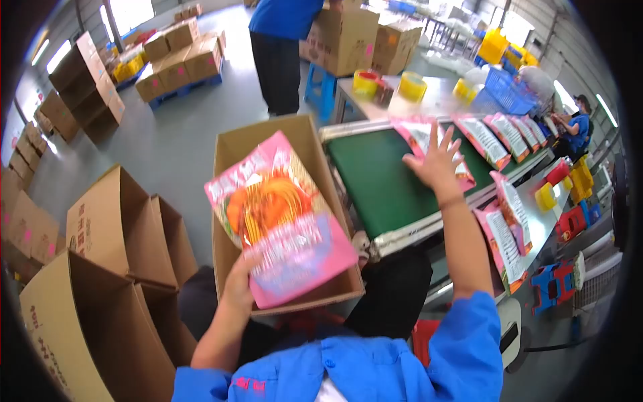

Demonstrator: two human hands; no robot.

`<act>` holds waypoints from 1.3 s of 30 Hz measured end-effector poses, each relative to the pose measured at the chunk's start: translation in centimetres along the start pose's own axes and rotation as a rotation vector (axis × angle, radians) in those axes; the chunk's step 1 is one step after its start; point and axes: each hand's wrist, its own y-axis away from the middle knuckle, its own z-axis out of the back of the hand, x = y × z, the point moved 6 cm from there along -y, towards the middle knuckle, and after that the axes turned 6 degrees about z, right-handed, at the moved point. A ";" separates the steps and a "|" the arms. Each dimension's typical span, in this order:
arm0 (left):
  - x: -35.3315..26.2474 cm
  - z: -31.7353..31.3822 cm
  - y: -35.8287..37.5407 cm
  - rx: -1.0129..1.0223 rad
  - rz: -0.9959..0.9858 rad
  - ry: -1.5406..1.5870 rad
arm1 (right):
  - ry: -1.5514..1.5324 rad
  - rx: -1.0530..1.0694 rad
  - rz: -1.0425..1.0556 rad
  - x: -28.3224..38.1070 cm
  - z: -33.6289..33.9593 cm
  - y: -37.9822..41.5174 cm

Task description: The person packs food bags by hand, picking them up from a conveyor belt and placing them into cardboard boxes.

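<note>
A pink food pouch (274, 214) with noodles pictured on its front is gripped at its lower left edge by my left hand (238, 285). The pouch overlaps the open cardboard box (231, 141) in front of my lap. Over the green conveyor belt (375, 181), my right hand (439, 161) reaches with fingers spread. Just under those fingers lies another pink pouch (416, 132), partly hidden by the hand. Several more pouches (482, 139) rest in a row farther along the belt.
Open cartons (107, 321) stand at my left. Two pouches (499, 241) lie on the side ledge at right. Beyond the belt, a metal table (439, 100) holds yellow tape rolls (412, 87) and a blue basket (507, 90). A person (278, 53) stands near stacked boxes; another (576, 127) is farther right.
</note>
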 end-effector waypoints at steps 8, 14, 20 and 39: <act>-7.2 0.4 -1.7 -0.196 -0.094 -0.668 | 0.220 0.335 0.242 0.5 -5.6 -7.6; -4.6 2.5 -8.1 -0.097 0.074 -2.051 | -0.949 0.459 0.525 13.4 3.2 -4.8; 5.5 8.6 -14.3 0.122 0.398 -2.485 | -0.933 0.702 0.857 28.0 -7.3 4.3; 19.2 21.8 -11.3 0.153 1.159 -2.150 | -0.011 1.089 0.884 21.7 -34.9 30.0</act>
